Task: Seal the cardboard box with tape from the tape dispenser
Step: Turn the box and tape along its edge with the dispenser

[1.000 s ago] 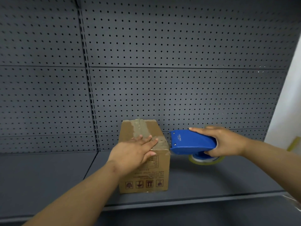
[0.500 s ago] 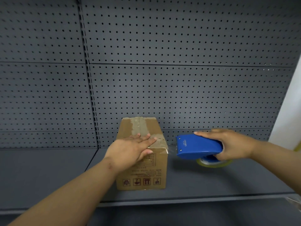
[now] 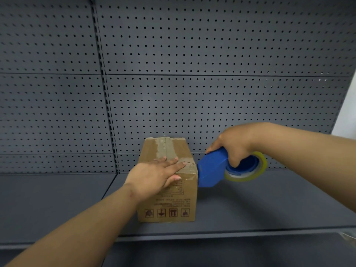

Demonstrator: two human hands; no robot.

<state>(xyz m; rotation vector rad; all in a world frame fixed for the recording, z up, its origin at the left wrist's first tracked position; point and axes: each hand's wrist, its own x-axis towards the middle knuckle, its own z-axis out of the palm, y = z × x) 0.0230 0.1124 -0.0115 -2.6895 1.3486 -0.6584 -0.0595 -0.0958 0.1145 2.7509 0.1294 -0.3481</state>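
A small brown cardboard box (image 3: 169, 207) stands on the dark grey shelf (image 3: 250, 209), with a strip of tape along its top seam and clear tape across the near top edge. My left hand (image 3: 157, 175) lies flat on the near part of the box top, fingers spread and pointing right. My right hand (image 3: 232, 144) grips a blue tape dispenser (image 3: 211, 167) carrying a yellowish roll of clear tape (image 3: 248, 170). The dispenser is tilted nose-down, its front end against the box's upper right side.
A grey pegboard wall (image 3: 192, 93) rises right behind the box. An upright slotted post (image 3: 107, 112) splits the shelf into two bays. The shelf's front lip (image 3: 231, 231) runs below the box. A white wall (image 3: 346, 116) shows at the far right.
My right hand has turned the dispenser from level to nose-down and brought it left against the box's right side. The left hand stays pressed on the box top.
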